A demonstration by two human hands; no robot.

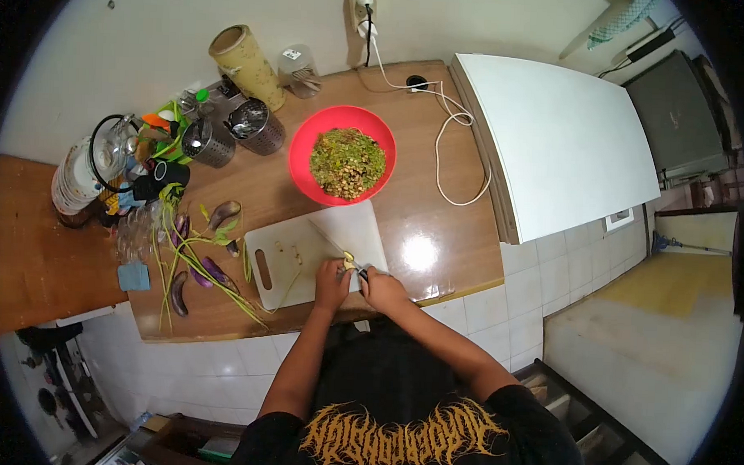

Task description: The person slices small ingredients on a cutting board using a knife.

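White board (pixel 289 266) close to me, likely for reach; red bowl (pixel 301 152) just beyond it. My right hand (pixel 385 292) grips the knife (pixel 329 239) by its handle, blade pointing away; my left hand (pixel 332 285) pinches the pale piece (pixel 349 259) over the board, probably to steady it.

Two hands (pixel 332 286) working, one knife (pixel 331 241) showing, one cutting board (pixel 356 228) lying, one red bowl (pixel 303 152) standing, two metal holders (pixel 261 136) standing, at least four eggplants (pixel 215 270) lying, one tan cylinder (pixel 251 70) standing.
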